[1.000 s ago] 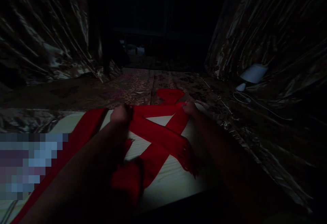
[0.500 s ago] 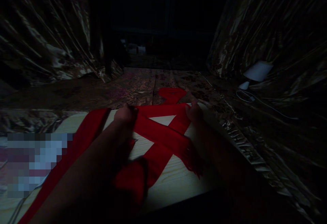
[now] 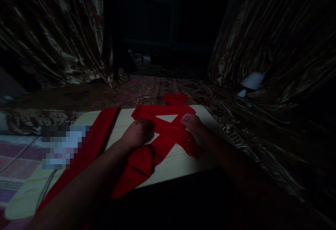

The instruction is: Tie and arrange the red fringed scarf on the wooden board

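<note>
A long red scarf (image 3: pixel 170 132) with a fringed end lies folded and crossed over itself on a pale wooden board (image 3: pixel 172 167). My left hand (image 3: pixel 139 132) is over the scarf's left part, fingers curled down and dim. My right hand (image 3: pixel 193 122) is closed at the scarf's right side, thumb and fingers drawn together. Whether cloth is pinched in either hand is too dark to make out. Another red length runs down the board's left side, partly behind my left forearm. A red loop reaches past the far edge.
A small white lamp (image 3: pixel 253 80) with a cord stands at the right on patterned cloth. Draped curtains (image 3: pixel 78 30) hang on both sides. At the left are a blurred-out patch (image 3: pixel 63 147), a cable (image 3: pixel 47 188) and striped cloth (image 3: pixel 15 170).
Both hands have left the scarf's far corners and come nearer to me. The far folded corners now lie flat on the board. The view has shifted a little.
</note>
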Demonstrator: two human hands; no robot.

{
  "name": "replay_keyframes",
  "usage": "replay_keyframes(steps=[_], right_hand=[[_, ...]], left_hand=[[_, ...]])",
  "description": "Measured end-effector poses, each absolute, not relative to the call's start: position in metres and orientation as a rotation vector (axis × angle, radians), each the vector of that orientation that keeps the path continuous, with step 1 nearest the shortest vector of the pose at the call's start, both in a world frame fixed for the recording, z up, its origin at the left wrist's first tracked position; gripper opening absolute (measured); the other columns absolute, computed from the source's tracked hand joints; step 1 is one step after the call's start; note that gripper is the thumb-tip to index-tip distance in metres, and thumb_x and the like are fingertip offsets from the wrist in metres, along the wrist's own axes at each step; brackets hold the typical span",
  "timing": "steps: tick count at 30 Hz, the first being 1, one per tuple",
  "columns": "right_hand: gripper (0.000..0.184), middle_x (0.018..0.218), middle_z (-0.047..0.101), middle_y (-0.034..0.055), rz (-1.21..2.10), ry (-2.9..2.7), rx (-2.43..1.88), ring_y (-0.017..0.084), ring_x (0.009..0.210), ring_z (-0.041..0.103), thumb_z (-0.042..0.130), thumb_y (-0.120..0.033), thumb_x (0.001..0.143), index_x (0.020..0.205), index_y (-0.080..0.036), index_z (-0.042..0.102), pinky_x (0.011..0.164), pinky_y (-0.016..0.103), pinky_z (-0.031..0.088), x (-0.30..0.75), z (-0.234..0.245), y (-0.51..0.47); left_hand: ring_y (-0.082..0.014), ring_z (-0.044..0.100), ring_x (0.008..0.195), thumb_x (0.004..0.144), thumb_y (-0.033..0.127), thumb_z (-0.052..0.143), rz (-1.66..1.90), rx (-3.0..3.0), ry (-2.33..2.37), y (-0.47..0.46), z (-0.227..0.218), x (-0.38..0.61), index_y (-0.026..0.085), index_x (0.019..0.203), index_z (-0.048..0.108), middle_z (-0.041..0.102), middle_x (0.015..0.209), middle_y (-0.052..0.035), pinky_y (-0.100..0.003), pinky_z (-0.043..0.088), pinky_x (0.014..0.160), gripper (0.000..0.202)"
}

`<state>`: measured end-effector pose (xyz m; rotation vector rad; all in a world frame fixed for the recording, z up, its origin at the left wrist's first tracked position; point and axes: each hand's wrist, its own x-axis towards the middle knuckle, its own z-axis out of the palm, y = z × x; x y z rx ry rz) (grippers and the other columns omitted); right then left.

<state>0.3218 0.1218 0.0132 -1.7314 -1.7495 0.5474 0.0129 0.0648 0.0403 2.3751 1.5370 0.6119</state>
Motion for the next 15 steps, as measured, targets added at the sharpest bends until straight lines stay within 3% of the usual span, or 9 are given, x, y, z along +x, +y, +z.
replay_keyframes(steps=[4, 10, 15], right_hand=[[0.017, 0.075, 0.067, -0.0017, 0.823, -1.865, -1.751, 0.012, 0.068, 0.062, 0.077, -0.023, 0.074, 0.084, -0.018, 0.063, 0.062, 0.021, 0.045, 0.302, 0.017, 0.111], [0.026, 0.068, 0.067, -0.0035, 0.938, -2.0, -1.861, 0.013, 0.06, 0.06, 0.086, -0.025, 0.066, 0.078, -0.019, 0.064, 0.054, 0.022, 0.042, 0.294, 0.029, 0.119], [0.02, 0.073, 0.074, -0.0003, 1.37, -1.922, -1.797, 0.015, 0.066, 0.067, 0.083, -0.025, 0.066, 0.079, -0.017, 0.07, 0.06, 0.022, 0.049, 0.29, 0.045, 0.114]], left_hand=[[-0.023, 0.07, 0.093, 0.086, 0.024, 0.051, 0.621, 2.293, 1.7, 0.053, 0.022, 0.019, 0.019, 0.099, 0.076, 0.076, 0.102, -0.0105, -0.032, 0.052, 0.085, 0.028], [-0.0248, 0.066, 0.102, 0.084, 0.024, 0.056, 0.84, 2.33, 1.739, 0.058, -0.008, 0.02, 0.016, 0.101, 0.074, 0.073, 0.106, -0.0128, -0.034, 0.049, 0.096, 0.026], [-0.026, 0.064, 0.099, 0.081, 0.021, 0.058, 0.924, 2.248, 1.774, 0.057, -0.013, 0.019, 0.019, 0.109, 0.072, 0.074, 0.101, -0.0097, -0.036, 0.051, 0.092, 0.032]])
